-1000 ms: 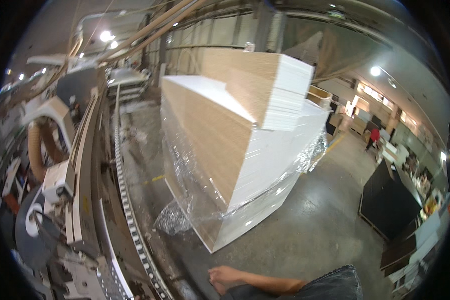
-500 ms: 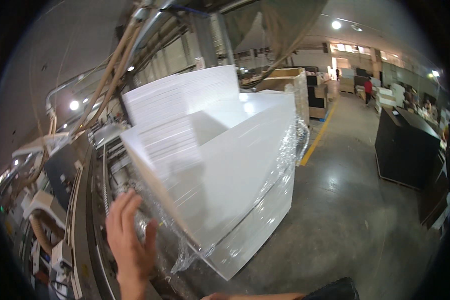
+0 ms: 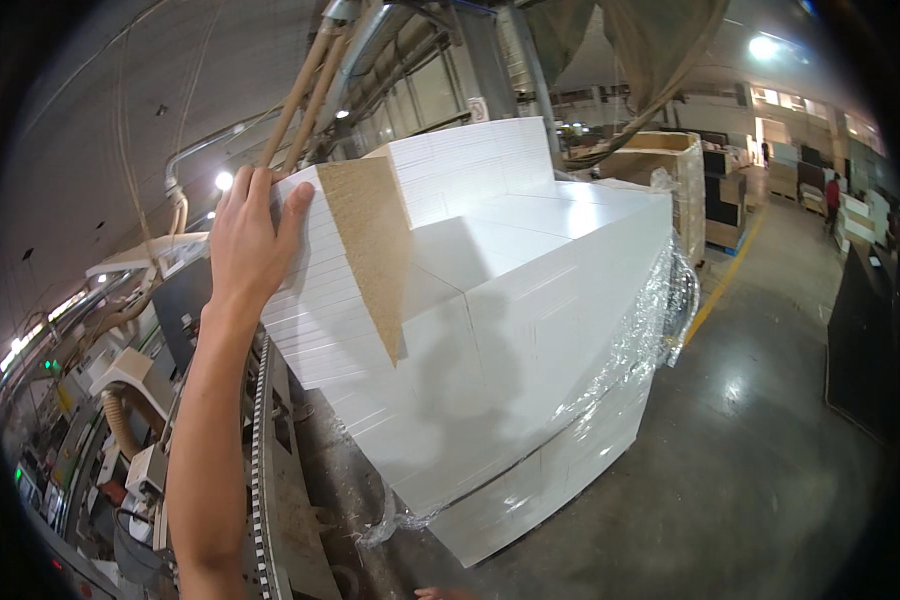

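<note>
A tall stack of white panels stands before me, its near left column rising above the middle. My left hand is raised to the top corner of that column. Its fingers curl over the far side and the thumb lies on the near side, gripping the white panels there. A raw brown chipboard edge face shows beside the thumb. Of my right hand only a sliver appears at the lower edge, its fingers mostly cut off.
Torn clear plastic wrap hangs around the stack's lower part. A machine with a toothed rail runs along the left. Dark panels stand at the right, past the grey floor. A person in red is far off.
My left hand has risen from beside the machine onto the panel column's top corner. The view has shifted, and the brown chipboard face has come into sight. My right forearm has mostly left the picture.
</note>
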{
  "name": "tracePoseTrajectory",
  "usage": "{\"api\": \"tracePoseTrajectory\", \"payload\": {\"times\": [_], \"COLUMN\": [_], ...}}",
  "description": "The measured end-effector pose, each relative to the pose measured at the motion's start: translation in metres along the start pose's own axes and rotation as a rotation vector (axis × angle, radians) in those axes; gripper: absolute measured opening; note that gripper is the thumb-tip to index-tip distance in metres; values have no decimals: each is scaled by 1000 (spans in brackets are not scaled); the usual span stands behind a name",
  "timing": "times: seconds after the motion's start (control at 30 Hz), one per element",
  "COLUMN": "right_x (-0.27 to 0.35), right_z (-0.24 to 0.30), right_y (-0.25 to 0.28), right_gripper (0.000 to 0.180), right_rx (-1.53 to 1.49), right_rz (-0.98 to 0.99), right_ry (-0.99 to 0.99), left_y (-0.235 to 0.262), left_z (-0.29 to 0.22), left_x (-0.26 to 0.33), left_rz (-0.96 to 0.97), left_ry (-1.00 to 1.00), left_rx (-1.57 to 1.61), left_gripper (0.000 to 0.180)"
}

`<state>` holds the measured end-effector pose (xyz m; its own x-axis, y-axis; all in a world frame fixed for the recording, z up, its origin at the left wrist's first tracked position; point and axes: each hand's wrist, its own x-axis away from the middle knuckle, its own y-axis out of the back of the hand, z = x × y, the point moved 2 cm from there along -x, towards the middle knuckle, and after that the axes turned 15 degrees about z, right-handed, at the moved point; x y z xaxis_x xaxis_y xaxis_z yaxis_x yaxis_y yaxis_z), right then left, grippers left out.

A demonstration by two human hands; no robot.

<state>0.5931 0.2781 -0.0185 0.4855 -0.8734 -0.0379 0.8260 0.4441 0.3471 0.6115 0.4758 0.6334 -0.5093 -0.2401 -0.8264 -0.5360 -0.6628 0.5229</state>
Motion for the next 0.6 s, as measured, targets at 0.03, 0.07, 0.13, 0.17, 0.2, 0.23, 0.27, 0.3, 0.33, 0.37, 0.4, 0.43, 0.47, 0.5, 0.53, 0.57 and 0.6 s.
{"api": "tracePoseTrajectory", "payload": {"times": [0.03,0.07,0.13,0.17,0.2,0.23,0.27,0.3,0.33,0.37,0.4,0.43,0.47,0.5,0.53,0.57,0.6], "right_x": [-2,-4,-14,-22,-29,-30,-28,-25,-25,-25,-29,-34,-35,-36,-40,-46,-52], "right_z": [-8,-11,-21,-32,-42,-1,46,94,132,173,193,214,238,265,287,305,323], "right_y": [-4,-8,-13,-19,-24,-13,7,31,52,71,85,93,103,113,117,120,121], "right_gripper": [55,54,54,54,55,55,55,55,50,46,49,53,52,51,49,47,45], "right_rx": [-111,-219,-393,-466,-537,-464,-386,-308,-287,-267,-166,-74,-38,-7,39,86,30], "right_rz": [49,97,141,142,145,189,217,233,241,254,204,165,154,138,121,101,71], "right_ry": [-11,-29,-6,41,87,94,101,111,102,98,189,285,317,354,384,413,453], "left_y": [4,7,9,12,16,21,24,28,30,39,50,62,74,85,93,99,105], "left_z": [1,2,4,3,2,13,20,23,21,17,10,9,9,8,10,12,11], "left_x": [2,4,7,6,3,10,14,16,16,18,18,23,26,29,37,44,47], "left_rz": [5,8,-38,-57,-44,-34,-33,-33,-52,-58,-73,-77,-70,-60,-44,-29,-53], "left_ry": [10,22,-56,-99,-103,-119,-140,-165,-154,-177,-206,-231,-235,-213,-184,-156,-165], "left_rx": [-27,-51,-48,-52,-22,-42,-45,-42,-22,-25,-21,-26,-15,-8,2,14,-26], "left_gripper": [48,48,47,47,41,41,42,42,40,40,40,40,40,41,41,42,42]}}
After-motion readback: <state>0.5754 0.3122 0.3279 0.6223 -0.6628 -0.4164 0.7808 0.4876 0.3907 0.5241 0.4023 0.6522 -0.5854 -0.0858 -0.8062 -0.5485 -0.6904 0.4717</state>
